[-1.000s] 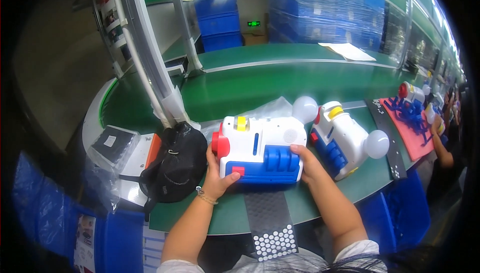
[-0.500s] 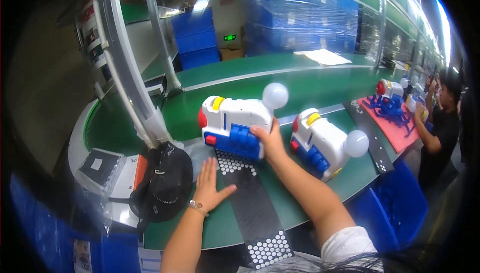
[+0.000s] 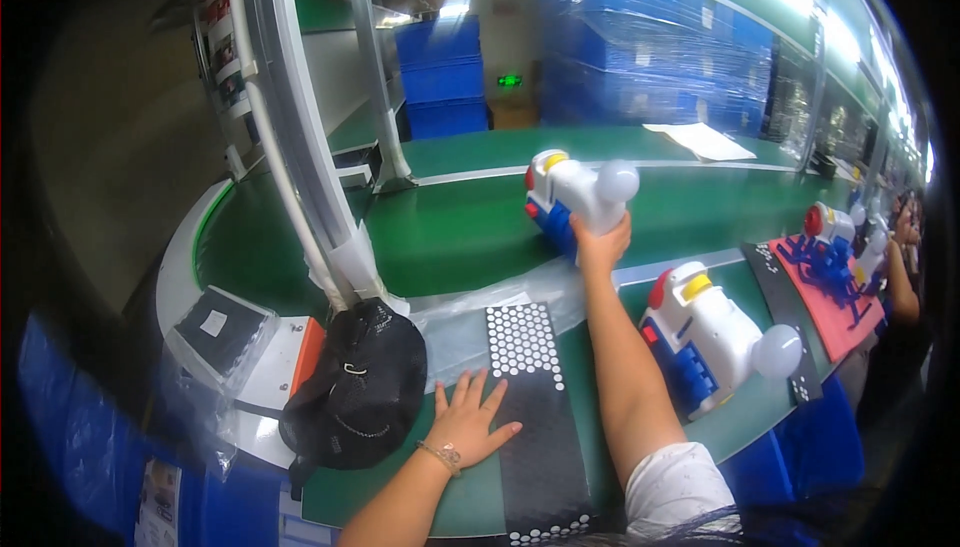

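A white toy (image 3: 578,195) with red, yellow and blue parts and a round white knob is held by the right hand (image 3: 601,243), whose fingers are closed around its near end, the arm stretched well forward. The toy rests on, or just above, the green conveyor belt (image 3: 460,232) beyond the hand; contact cannot be made out. Its long axis is seen running from the hand away to the left, the red-and-yellow end pointing off and the knob kept nearest the fingers, a grip that seems chosen so the body can be steered from behind. The left hand (image 3: 470,427) is laid flat, fingers spread and holding nothing, on a black mat (image 3: 530,417) patterned with white hexagons, apparently as a brace for the long reach. Just left of that hand a black cap (image 3: 355,387) is seen. To the right of the outstretched forearm a second, similar toy (image 3: 715,342) lies on the near green bench, angled with its knob toward the right.
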Demonstrator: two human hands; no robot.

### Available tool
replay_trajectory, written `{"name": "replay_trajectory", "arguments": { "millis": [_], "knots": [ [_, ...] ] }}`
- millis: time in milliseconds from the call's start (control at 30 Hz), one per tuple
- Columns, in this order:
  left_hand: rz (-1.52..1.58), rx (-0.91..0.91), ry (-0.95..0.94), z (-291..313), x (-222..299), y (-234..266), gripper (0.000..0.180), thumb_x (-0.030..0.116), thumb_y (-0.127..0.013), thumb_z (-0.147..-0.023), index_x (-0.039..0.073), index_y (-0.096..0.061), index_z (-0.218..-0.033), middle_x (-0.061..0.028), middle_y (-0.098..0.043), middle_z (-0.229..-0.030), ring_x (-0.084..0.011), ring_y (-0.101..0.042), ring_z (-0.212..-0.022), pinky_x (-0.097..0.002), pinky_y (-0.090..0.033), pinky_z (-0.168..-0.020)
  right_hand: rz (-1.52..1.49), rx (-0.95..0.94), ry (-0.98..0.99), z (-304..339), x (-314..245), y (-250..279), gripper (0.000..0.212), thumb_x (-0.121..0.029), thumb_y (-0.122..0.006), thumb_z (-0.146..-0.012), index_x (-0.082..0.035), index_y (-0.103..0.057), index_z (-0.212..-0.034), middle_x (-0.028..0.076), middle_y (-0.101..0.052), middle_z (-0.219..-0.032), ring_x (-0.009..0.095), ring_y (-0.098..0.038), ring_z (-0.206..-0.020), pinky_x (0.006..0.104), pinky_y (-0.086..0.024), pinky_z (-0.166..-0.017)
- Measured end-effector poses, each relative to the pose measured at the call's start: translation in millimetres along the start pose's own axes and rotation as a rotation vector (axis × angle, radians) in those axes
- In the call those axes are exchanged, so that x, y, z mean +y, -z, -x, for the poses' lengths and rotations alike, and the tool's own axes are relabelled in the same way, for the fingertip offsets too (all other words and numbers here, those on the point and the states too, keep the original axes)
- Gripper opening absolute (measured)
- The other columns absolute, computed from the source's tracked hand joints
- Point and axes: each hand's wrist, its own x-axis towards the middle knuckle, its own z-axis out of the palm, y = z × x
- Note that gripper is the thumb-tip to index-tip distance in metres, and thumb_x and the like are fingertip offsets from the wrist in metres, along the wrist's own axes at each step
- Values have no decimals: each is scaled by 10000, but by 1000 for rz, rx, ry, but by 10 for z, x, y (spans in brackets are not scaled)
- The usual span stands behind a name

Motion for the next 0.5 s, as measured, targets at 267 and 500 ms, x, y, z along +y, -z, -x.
{"name": "replay_trajectory", "arguments": {
  "millis": [267, 500],
  "knots": [
    [-4, 40, -10, 6, -19, -45, 706, 577, -402, -832, 105, -342, -1352, -209, -222, -1413, -366, -153, -1326, -620, -67, -1017, 52, -41, 61, -59, 217, -250, 912, -405, -808, -515, -27, -387, -1230, 206, -447, -1207, 370, -385, -1153, 460, -320, -963],
    [24, 36, -36, -9, -3, -27, 709, 583, -409, -828, 108, -346, -1351, -200, -233, -1412, -362, -159, -1326, -615, -68, -1019, 168, -104, 57, 14, 477, -193, 991, -421, -751, -616, 1, -231, -1347, 236, -301, -1353, 393, -278, -1262, 512, -271, -999]
  ]
}}
